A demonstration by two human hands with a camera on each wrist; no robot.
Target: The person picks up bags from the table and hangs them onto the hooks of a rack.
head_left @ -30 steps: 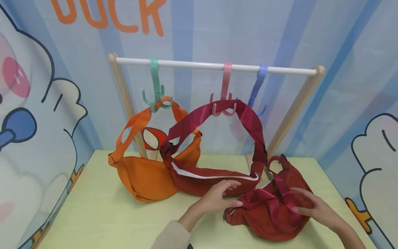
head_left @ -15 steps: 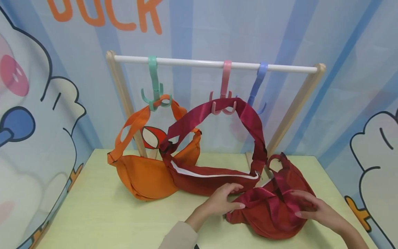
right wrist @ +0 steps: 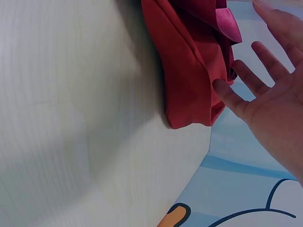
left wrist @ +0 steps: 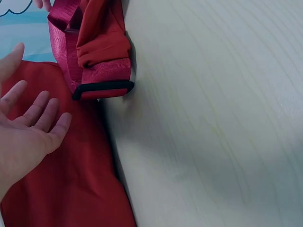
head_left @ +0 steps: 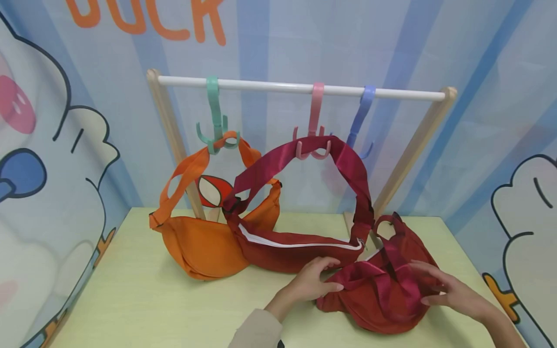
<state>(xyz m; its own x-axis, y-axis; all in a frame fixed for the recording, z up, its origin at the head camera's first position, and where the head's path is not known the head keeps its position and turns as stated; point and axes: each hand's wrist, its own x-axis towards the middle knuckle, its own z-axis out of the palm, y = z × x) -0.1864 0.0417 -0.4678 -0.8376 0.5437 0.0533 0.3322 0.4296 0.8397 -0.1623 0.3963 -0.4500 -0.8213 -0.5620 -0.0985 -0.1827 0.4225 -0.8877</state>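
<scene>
A dark red waist bag (head_left: 370, 309) with a magenta strap lies folded on the table at the front right. My left hand (head_left: 311, 282) is at its left end, fingers spread; in the left wrist view the relaxed fingers (left wrist: 40, 113) show beside the strap's black buckle (left wrist: 104, 89). Over the bag's right side hovers my right hand (head_left: 452, 292), its fingers parted and holding nothing, as the right wrist view also shows. Behind my left hand, a second dark red bag (head_left: 296, 261) with a white zipper hangs by its strap from a pink hook (head_left: 316, 116).
A white rail (head_left: 270, 87) on wooden posts runs across the back. An orange waist bag (head_left: 204, 246) hangs from a green hook (head_left: 214, 111) at left. To the right a blue hook (head_left: 361, 116) hangs without a bag. The pale table (head_left: 143, 299) meets a printed backdrop.
My left hand has shifted slightly right toward the folded bag, and my right hand has drifted a little right. The bags stay in place; the view tilts slightly.
</scene>
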